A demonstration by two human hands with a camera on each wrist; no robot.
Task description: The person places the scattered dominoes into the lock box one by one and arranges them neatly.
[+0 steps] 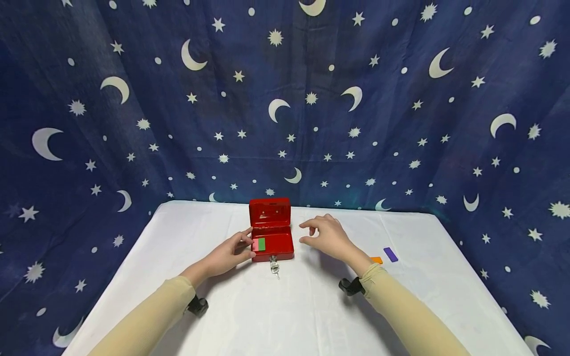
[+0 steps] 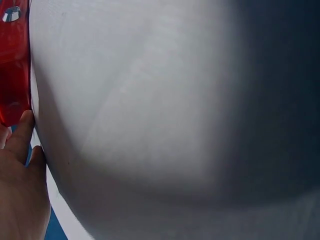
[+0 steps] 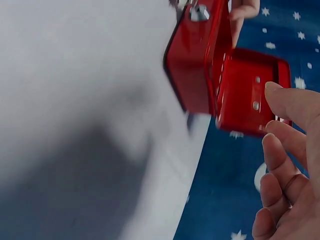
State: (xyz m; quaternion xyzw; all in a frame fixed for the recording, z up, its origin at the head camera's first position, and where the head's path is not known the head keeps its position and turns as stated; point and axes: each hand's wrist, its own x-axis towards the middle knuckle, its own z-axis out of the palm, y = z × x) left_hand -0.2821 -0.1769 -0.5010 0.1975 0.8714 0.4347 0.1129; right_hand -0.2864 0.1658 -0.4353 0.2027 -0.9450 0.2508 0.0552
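Observation:
A red metal cash box (image 1: pixel 280 243) stands on the table with its lid (image 1: pixel 269 213) raised at the back. Inside, at the left end, lie a pink block (image 1: pixel 255 245) and a green block (image 1: pixel 261 244) side by side. My left hand (image 1: pixel 229 254) holds the box at its left end, thumb by the front corner and index finger near the hinge. Keys (image 1: pixel 274 268) hang from the lock at the front. To the right of the box, my right hand (image 1: pixel 328 237) hovers empty, thumb and fingers apart and loosely bent.
On the table's right side lie a purple block (image 1: pixel 390 254) and an orange block (image 1: pixel 376 260), the latter partly hidden by my right wrist. A white cloth (image 1: pixel 285 316) covers the table. A dark blue curtain (image 1: pixel 249 113) with moons and stars hangs behind it.

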